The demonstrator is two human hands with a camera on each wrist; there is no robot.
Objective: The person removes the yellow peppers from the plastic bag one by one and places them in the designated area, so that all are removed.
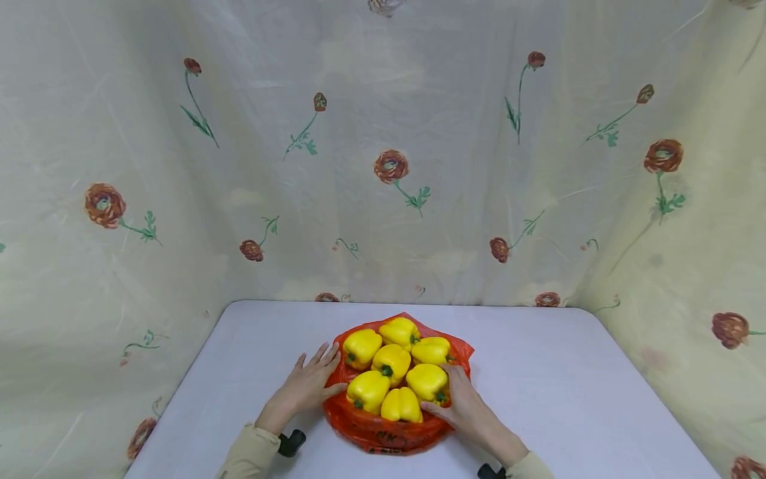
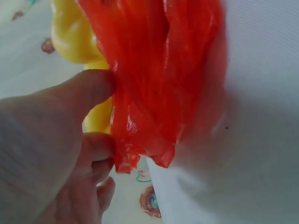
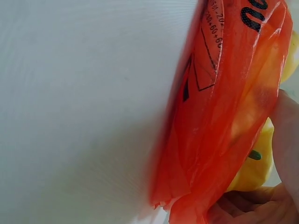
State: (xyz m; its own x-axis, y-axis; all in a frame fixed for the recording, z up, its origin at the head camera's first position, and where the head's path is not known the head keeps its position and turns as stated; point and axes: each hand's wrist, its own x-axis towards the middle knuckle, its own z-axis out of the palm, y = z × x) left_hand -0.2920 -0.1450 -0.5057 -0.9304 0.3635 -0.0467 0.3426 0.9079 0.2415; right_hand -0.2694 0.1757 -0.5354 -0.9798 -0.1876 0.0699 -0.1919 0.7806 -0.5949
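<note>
Several yellow bell peppers (image 1: 391,362) sit in a red plastic bag (image 1: 389,436) whose mouth is spread wide on the table. At the bag's left side my left hand (image 1: 308,386) has its fingers spread, touching the rim; its thumb (image 2: 100,86) reaches over the edge near a pepper. On the right, my right hand (image 1: 473,406) has thumb and fingers around the right end of one yellow bell pepper (image 1: 427,381), which rests among the others. That pepper's green stem (image 3: 255,155) shows between thumb and fingers in the right wrist view. Bag folds partly hide the right fingertips.
A white table (image 1: 538,372) lies under the bag and extends to both sides. Behind and beside it hangs a pale curtain (image 1: 455,199) printed with flowers. Black printing (image 3: 252,18) marks the bag's front.
</note>
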